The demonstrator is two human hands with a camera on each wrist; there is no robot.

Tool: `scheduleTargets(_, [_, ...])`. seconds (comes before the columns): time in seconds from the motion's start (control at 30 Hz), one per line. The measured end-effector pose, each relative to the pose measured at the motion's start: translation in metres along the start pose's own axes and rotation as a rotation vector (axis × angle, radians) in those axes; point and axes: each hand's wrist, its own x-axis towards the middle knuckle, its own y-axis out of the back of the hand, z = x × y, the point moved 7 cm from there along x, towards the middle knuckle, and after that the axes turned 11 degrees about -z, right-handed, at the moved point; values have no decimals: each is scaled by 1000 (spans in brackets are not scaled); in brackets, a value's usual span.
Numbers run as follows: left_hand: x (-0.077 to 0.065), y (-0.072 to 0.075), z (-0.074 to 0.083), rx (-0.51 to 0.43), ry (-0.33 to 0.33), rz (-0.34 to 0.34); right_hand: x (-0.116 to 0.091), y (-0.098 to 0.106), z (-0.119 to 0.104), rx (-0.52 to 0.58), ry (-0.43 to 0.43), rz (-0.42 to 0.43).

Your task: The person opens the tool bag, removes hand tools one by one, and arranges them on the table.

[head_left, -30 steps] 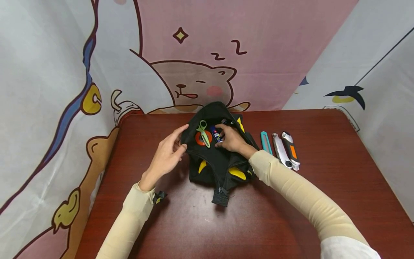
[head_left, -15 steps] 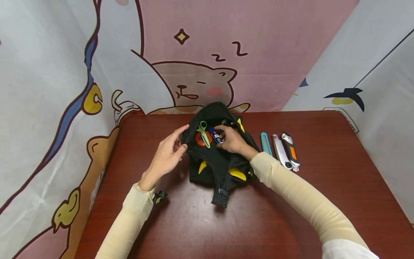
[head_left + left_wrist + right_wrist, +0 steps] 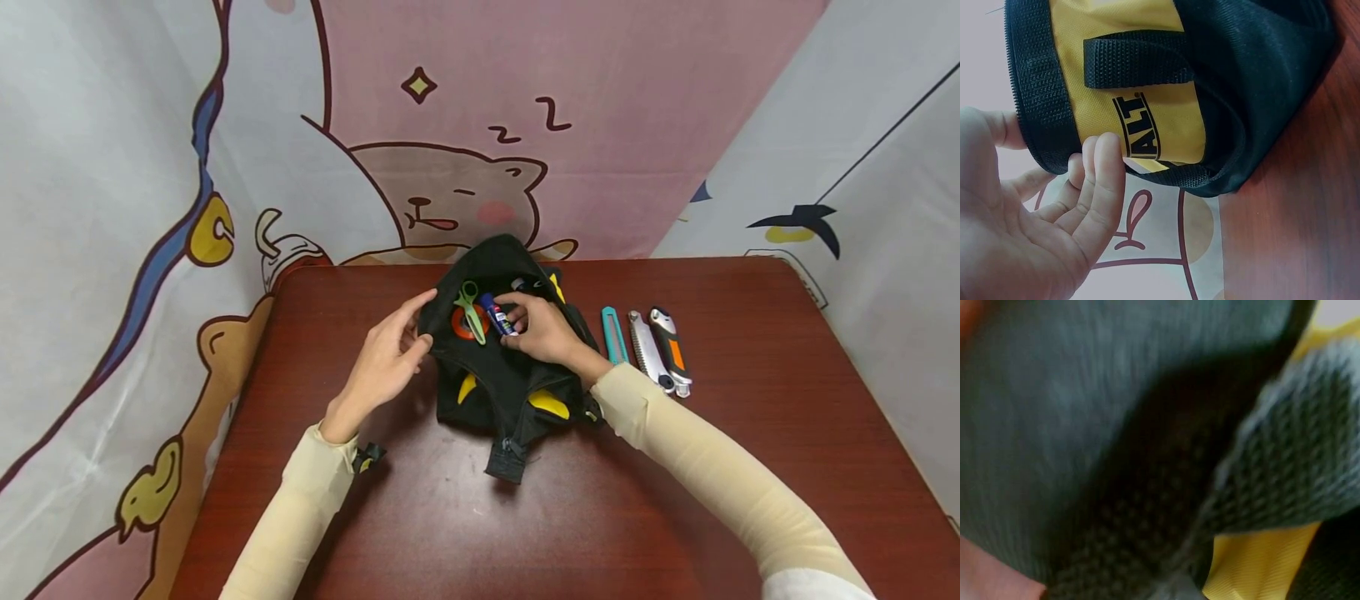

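A black tool bag (image 3: 468, 433) with yellow patches lies on the table with its mouth open. My left hand (image 3: 381, 354) pinches its left rim; in the left wrist view, the fingers (image 3: 1107, 162) lie against the yellow side panel and the thumb is at the zip edge. Inside the bag, my right hand (image 3: 546, 331) holds a blue glue stick (image 3: 495, 312) between thumb and fingers. Green scissors (image 3: 470, 312) lie left of it, over an orange-red ring-shaped roll (image 3: 459, 327). In the right wrist view, dark cloth and a webbing strap (image 3: 1291, 450) hide most of the hand.
Right of the bag on the wooden table (image 3: 757, 433) lie a teal cutter (image 3: 613, 335), a silver folding saw (image 3: 649, 352) and a grey-and-orange utility knife (image 3: 670, 346). A printed cloth (image 3: 622, 158) hangs behind the table.
The right hand has shifted slightly right and toward the person, and more of the glue stick shows. The left hand stays on the bag's rim.
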Motion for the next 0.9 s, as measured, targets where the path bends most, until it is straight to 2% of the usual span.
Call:
scheduleTargets(0.47, [1,-1,0,8,0,3,-28,10,-23,111,81,64])
scheduleTargets(0.67, [1,-1,0,6,-7,7,-42,22,-32,217,140,109])
scheduleTargets(0.9, [1,-2,-2,-9,-1,18,-61,39,-41,321,165,189])
